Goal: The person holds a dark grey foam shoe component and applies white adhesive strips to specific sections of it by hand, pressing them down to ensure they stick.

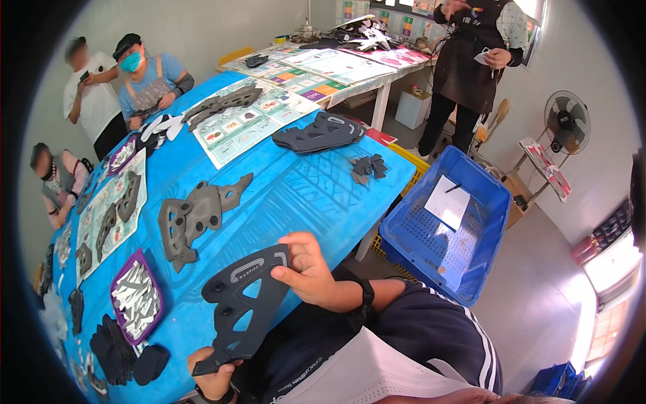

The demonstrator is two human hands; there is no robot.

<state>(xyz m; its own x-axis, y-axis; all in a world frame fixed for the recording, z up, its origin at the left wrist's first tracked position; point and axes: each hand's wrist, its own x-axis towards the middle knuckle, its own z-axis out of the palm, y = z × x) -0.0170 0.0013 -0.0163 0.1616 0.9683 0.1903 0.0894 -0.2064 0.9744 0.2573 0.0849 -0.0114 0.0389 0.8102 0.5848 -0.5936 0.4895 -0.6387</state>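
Between my hands, above the near edge of the blue-covered table [269,195], is a dark grey, flat, flexible piece with cut-out openings [232,283], which looks like a shoe upper. My right hand [308,269] pinches its upper right end, thumb on the front face. At its narrow lower end my left hand [214,378] is closed on it, fingers partly hidden. Blue cloth shows through the openings, and a light outline loop marks the top. Several similar grey upper pieces [202,215] lie overlapping on the cloth beyond it.
A purple basket of white strips [160,296] and dark pieces [111,343] are at the left. Farther off lie stacked uppers [319,133] and small scraps [367,168]. A blue crate [491,236] stands right of the table. Several people are around; one stands beyond the crate [464,74].
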